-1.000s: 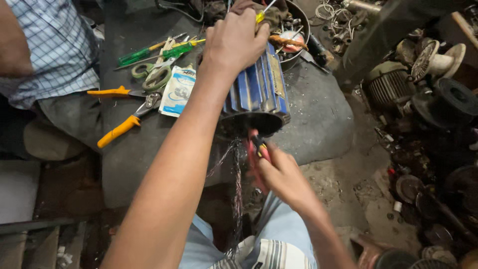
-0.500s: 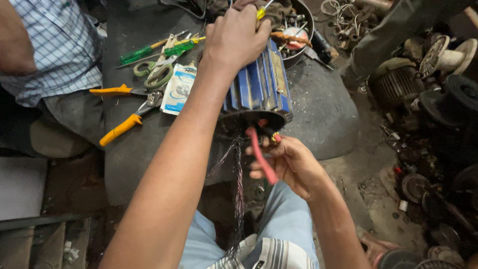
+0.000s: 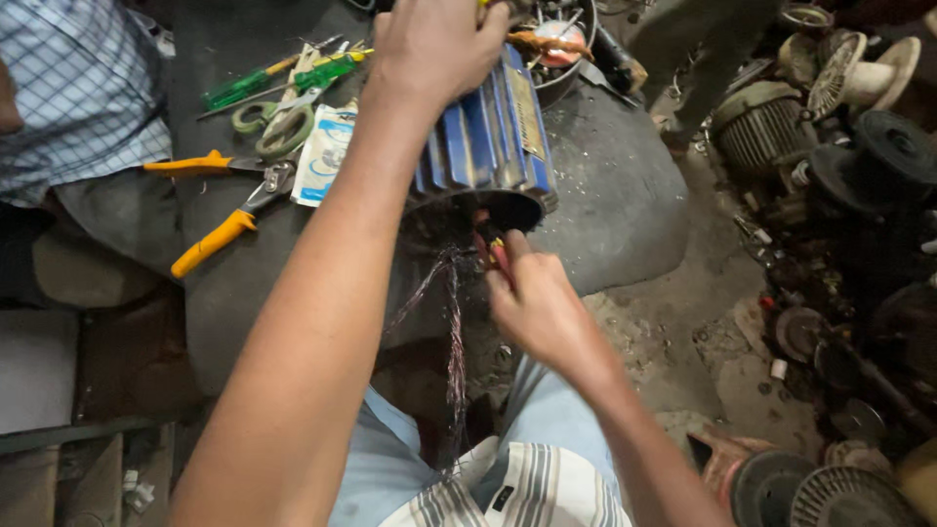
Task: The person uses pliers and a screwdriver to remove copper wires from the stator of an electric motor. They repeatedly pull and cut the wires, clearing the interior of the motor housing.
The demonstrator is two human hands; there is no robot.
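Blue ribbed motor housing (copper wires dangling).

Blue ribbed motor housing at top centre; yellow-handled pliers and green screwdrivers upper left; blue-checked shirt far left.

The left hand loses its fingertips to the top edge. The right hand covers most of its red-handled tool — the tip vanishes inside the blue motor housing (dark within). The far bowl is cut off.
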